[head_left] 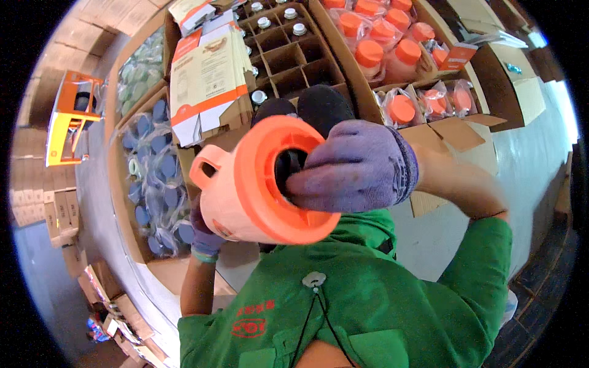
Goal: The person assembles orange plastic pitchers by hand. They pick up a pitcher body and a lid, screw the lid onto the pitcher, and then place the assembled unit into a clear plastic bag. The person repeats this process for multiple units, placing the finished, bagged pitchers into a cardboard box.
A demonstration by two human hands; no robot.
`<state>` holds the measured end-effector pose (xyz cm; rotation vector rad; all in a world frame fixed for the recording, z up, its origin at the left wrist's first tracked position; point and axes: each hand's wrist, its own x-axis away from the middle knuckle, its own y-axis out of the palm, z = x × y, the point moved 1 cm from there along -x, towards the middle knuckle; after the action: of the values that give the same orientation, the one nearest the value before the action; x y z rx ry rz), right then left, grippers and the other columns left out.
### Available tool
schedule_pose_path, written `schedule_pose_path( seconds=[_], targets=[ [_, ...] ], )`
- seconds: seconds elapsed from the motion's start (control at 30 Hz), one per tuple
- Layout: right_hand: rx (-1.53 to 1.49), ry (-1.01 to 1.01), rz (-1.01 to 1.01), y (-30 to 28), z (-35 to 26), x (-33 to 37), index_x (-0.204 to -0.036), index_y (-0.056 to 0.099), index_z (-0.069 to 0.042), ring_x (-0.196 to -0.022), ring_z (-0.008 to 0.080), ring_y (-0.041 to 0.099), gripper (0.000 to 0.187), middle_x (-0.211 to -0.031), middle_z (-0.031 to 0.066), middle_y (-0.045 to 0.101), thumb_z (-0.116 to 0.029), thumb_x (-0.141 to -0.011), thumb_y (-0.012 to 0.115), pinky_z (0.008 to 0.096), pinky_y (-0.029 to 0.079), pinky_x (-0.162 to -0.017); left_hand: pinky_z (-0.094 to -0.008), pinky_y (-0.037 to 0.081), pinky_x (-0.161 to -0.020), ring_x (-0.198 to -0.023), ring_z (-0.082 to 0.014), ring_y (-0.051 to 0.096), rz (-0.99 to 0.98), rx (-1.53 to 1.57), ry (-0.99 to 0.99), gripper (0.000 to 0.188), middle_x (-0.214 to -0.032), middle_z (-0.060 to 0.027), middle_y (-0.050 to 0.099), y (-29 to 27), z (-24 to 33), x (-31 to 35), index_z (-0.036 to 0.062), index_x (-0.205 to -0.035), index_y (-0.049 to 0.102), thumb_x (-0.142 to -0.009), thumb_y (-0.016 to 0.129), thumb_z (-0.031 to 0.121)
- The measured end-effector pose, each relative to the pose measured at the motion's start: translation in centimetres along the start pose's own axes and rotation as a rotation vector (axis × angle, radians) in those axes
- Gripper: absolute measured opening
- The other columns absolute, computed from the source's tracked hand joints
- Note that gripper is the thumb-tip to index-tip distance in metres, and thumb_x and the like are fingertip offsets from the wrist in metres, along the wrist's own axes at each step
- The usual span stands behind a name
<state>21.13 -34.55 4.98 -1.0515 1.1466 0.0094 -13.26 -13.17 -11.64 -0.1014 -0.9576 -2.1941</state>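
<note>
A pale orange plastic thermos jug body (230, 196) with a side handle lies tilted in front of my chest, its bright orange rim turned toward me. Around its lower left side my left hand (204, 236), in a purple glove, grips it; most of those fingers are hidden behind the jug. My right hand (359, 165), also gloved in purple, is at the round dark opening in the rim. Its fingers are bent together and their tips reach inside, so whatever they hold cannot be made out.
Ahead stands a divided carton (279, 40) with several silver-tipped pieces and flattened printed boxes (202, 73) on its left. Bagged orange-lidded jugs (402, 55) fill cartons at right; bagged blue-topped ones (159, 165) fill a carton at left. An orange-yellow rack (67, 119) stands farther left.
</note>
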Motion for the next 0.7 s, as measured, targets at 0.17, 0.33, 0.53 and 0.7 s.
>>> schedule_pose_path(
  seconds=[0.17, 0.33, 0.53, 0.7],
  targets=[
    [-0.114, -0.116, -0.089, 0.1, -0.6, -2.6, -0.092, 0.063, -0.015, -0.068, 0.0122, 0.055, 0.014, -0.091, -0.0012, 0.055, -0.022, -0.080, 0.061, 0.0266, 0.047, -0.047, -0.0428, 0.046, -0.101, -0.118, -0.0272, 0.056, -0.016, -0.399, -0.063, 0.039, -0.132, -0.0135, 0.056, -0.1, -0.9, 0.6, 0.0040, -0.132, 0.050, -0.099, 0.040, 0.022],
    [-0.082, 0.282, -0.209, 0.1, 0.3, -3.2, -0.094, 0.057, -0.013, -0.064, 0.0219, 0.062, 0.017, -0.087, 0.0069, 0.058, -0.027, -0.084, 0.057, 0.0359, 0.050, -0.044, -0.0387, 0.040, -0.105, -0.124, -0.0241, 0.050, 0.030, -1.039, 0.333, 0.055, -0.137, -0.0101, 0.050, 3.7, 2.3, 0.4, 0.0077, -0.139, 0.042, -0.092, 0.057, 0.031],
    [-0.626, 1.168, 0.146, 5.4, 3.8, 0.4, -0.111, 0.061, -0.004, -0.078, 0.0327, 0.067, 0.034, -0.092, 0.0187, 0.068, -0.033, -0.094, 0.054, 0.0382, 0.053, -0.071, -0.0415, 0.044, -0.090, -0.111, -0.0243, 0.057, 0.509, -0.803, 0.803, 0.035, -0.123, -0.0095, 0.058, 3.4, 9.1, 2.2, 0.0115, -0.119, 0.054, -0.090, 0.056, 0.030],
    [-1.821, 1.444, 0.420, 14.0, 1.0, 10.1, -0.130, 0.053, -0.005, -0.114, 0.0205, 0.058, 0.037, -0.125, 0.0118, 0.061, -0.015, -0.095, 0.055, 0.0372, 0.047, -0.097, -0.0439, 0.048, -0.076, -0.100, -0.0246, 0.063, 1.079, -1.271, 0.634, 0.022, -0.112, -0.0090, 0.065, 6.3, 13.1, 5.3, 0.0147, -0.102, 0.064, -0.088, 0.056, 0.029]
  ],
)
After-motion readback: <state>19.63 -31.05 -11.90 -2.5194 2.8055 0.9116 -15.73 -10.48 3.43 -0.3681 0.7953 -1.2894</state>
